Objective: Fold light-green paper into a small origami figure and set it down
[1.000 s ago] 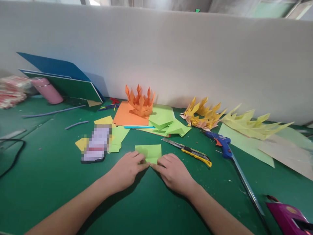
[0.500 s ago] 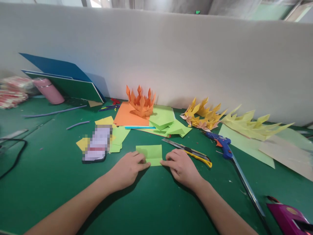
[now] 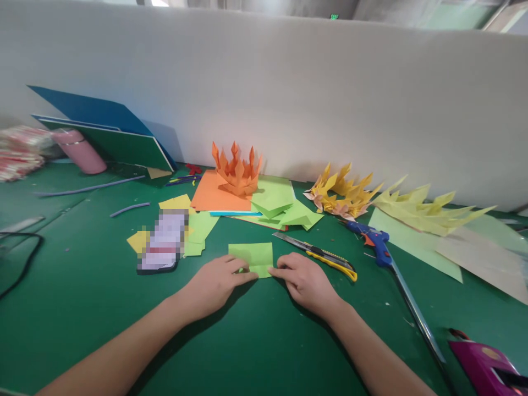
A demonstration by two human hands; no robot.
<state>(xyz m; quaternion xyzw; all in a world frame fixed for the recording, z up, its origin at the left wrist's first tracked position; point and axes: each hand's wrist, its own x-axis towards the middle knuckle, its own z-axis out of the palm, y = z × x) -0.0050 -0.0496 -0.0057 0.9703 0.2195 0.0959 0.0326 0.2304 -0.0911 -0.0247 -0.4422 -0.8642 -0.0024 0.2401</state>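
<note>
Right hand [image 3: 306,281], now farther right, and left hand [image 3: 215,283] touch one green sheet [image 3: 258,253], grips unclear, beside one cutter [image 3: 328,258].

Between the left hand [image 3: 216,283] and right hand [image 3: 307,283], the paper [image 3: 254,253] is plain light green; the table [image 3: 256,341] under both is deep green. Just beyond the right hand, the knife [image 3: 318,256] is yellow, black and grey. Farther right, the glue gun [image 3: 380,247] is blue with orange. Beyond the grip, one crown [image 3: 238,180] is orange; to its right, a second crown [image 3: 352,201] is golden yellow and pale pink. Well left of the grip, the bottle [image 3: 80,153] is pink, the folder [image 3: 99,113] blue, the bundle [image 3: 20,154] streaked red and white.
</note>
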